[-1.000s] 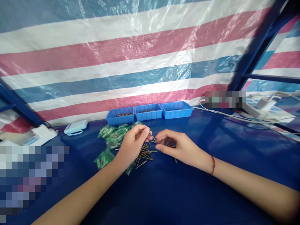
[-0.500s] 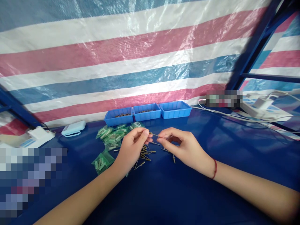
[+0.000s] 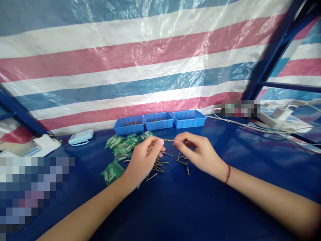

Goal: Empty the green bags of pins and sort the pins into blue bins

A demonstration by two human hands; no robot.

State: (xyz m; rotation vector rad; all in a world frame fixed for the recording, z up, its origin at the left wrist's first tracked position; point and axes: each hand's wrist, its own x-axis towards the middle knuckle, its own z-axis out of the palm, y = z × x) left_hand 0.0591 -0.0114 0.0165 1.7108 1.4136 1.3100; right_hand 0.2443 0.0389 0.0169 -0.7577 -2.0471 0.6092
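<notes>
A thin metal blind rivet (image 3: 168, 140) spans the gap between my two hands above the table. The fingertips of my left hand (image 3: 146, 155) pinch one end of it, and the thumb and fingers of my right hand (image 3: 200, 150) close on the other. Below and partly behind my left hand lies a loose pile of similar rivets (image 3: 157, 163). Several more rivets (image 3: 185, 163) are scattered just under my right hand. Small green plastic bags (image 3: 121, 144) with light pieces inside lie left of my left hand, and a further green bag (image 3: 110, 173) lies nearer me.
Three blue bins stand against the striped sheet: the left bin (image 3: 129, 130) and middle bin (image 3: 159, 126) hold small brownish metal pieces, with the right bin (image 3: 189, 124) beside them. A light-blue device (image 3: 80, 137) sits at back left. White cables (image 3: 233, 120) and plugs lie at right.
The rivet between my hands now lies nearly level where it sloped down to the right. My right hand has shifted slightly up and right. The whole view has moved a little.
</notes>
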